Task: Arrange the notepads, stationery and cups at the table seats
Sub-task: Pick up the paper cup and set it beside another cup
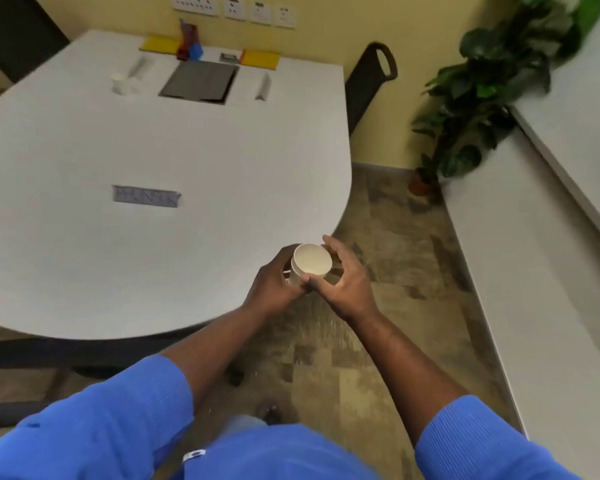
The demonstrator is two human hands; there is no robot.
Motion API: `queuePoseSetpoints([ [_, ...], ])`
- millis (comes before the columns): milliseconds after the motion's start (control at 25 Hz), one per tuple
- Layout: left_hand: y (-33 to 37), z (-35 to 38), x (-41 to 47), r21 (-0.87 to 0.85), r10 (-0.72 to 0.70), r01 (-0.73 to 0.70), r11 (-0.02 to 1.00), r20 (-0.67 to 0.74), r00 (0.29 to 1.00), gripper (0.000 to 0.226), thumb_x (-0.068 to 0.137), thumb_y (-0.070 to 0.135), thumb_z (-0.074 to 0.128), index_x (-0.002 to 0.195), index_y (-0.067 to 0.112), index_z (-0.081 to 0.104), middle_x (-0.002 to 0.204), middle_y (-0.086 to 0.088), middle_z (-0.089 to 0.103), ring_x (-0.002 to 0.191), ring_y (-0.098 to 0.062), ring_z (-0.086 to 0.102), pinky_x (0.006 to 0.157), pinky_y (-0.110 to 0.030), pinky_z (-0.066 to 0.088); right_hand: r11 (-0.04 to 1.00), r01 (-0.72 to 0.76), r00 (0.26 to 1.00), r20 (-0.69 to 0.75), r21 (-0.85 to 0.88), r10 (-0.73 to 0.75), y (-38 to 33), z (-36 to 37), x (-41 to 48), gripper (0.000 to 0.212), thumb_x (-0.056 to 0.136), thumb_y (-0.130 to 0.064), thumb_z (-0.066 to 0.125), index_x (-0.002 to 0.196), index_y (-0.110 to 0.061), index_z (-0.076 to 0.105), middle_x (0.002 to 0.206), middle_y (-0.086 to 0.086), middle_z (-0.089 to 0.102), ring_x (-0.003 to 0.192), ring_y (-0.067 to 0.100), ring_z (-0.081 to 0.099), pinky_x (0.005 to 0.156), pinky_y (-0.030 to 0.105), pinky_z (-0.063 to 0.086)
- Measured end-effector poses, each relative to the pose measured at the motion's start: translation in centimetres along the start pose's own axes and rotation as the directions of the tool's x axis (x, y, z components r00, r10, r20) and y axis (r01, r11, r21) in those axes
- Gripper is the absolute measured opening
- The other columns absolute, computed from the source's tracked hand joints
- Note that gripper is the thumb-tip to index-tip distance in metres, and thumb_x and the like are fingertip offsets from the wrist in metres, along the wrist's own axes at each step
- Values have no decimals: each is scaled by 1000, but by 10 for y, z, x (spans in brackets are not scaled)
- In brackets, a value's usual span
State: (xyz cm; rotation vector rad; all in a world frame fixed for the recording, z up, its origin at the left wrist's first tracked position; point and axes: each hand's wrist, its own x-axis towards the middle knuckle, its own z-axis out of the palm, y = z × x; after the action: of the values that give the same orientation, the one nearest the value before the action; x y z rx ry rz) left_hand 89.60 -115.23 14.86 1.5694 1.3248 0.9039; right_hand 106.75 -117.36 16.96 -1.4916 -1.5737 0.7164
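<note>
Presently: cup in both hands at the near right table edge

Far left on the table (pixel 84 150): a white cup (pixel 120 84) stands just beside a folded card (pixel 139 65), with a yellow notepad (pixel 160 45) behind.
Mid-table, far: dark inset panel (pixel 200 81).
To its right: second yellow notepad (pixel 260 59) and second card (pixel 264 86). No cup visible by them.
Near right: left hand (pixel 274 284) wraps the wall of a paper cup (pixel 310 263), fingers curled round it. Right hand (pixel 343 282) pinches the same cup, thumb and fingertips closed on its side.
Paper cup roughly upright, mouth up, over the table's edge, not set down. A second rim seems to show lower down, possibly nested cups; cannot tell.

Judged step: cup placement. The next move likely calls for carrying the cup to the far right seat and standing it beside the card there.
</note>
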Motion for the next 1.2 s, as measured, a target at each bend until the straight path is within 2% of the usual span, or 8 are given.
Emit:
queuePoseSetpoints([
  [160, -4, -26, 43, -45, -66, 62, 997, -98, 993, 72, 63, 53, 85, 128, 47, 54, 118, 23, 68, 106, 4, 65, 94, -31, 57, 996, 25, 990, 138, 85, -37, 1, 21, 72, 79, 74, -32, 88, 143, -28, 51, 131, -8, 61, 118, 2, 57, 91, 16, 52],
  [400, -26, -64, 94, -88, -242, 226, 970, -274, 931, 74, 62, 50, 87, 127, 48, 52, 113, 22, 68, 105, 1, 65, 93, -35, 58, 985, 89, 923, 360, 149, -138, 2, 81, 171, 71, 73, -39, 81, 138, -32, 53, 126, -9, 59, 115, 1, 58, 84, 11, 49],
  [520, -44, -75, 121, -100, -296, 279, 955, -370, 881, 71, 67, 41, 91, 127, 45, 54, 117, 21, 69, 105, -2, 66, 92, -35, 58, 973, 120, 878, 437, 197, -197, 8, 110, 220, 71, 76, -40, 78, 140, -31, 50, 123, -8, 56, 114, 6, 57, 83, 14, 49],
  [640, -61, -82, 152, -116, -366, 354, 928, -469, 804, 76, 65, 47, 92, 130, 44, 52, 120, 18, 68, 107, -9, 66, 93, -37, 58, 956, 165, 842, 471, 243, -265, 13, 129, 280, 69, 77, -38, 76, 140, -28, 51, 120, -6, 55, 110, 9, 57, 81, 18, 50],
  [800, -73, -83, 188, -171, -446, 431, 886, -562, 696, 87, 66, 45, 93, 140, 39, 50, 121, 15, 65, 107, -10, 63, 94, -25, 52, 941, 221, 803, 500, 255, -324, 24, 151, 352, 70, 78, -35, 75, 142, -20, 52, 127, -2, 52, 113, 9, 56, 84, 21, 51],
  [880, -78, -82, 203, -206, -474, 448, 870, -599, 646, 86, 66, 44, 94, 141, 38, 50, 119, 19, 63, 106, -7, 62, 93, -20, 49, 946, 224, 778, 542, 234, -319, 33, 167, 380, 72, 77, -33, 77, 142, -17, 51, 131, 0, 49, 116, 8, 54, 89, 28, 53],
  [1040, -103, -80, 222, -249, -516, 478, 842, -627, 583, 85, 64, 49, 93, 138, 41, 51, 120, 23, 63, 111, -8, 62, 98, -27, 52, 970, 161, 761, 603, 181, -239, 55, 211, 412, 75, 78, -23, 84, 144, -18, 49, 136, -2, 47, 121, 8, 52, 96, 40, 54],
  [1200, -135, -82, 234, -264, -539, 500, 825, -634, 554, 85, 66, 47, 93, 140, 37, 52, 126, 23, 62, 113, -2, 60, 100, -24, 51, 981, 131, 765, 614, 146, -194, 81, 256, 428, 77, 76, -27, 86, 143, -21, 49, 137, -7, 50, 124, 9, 53, 94, 44, 56],
])
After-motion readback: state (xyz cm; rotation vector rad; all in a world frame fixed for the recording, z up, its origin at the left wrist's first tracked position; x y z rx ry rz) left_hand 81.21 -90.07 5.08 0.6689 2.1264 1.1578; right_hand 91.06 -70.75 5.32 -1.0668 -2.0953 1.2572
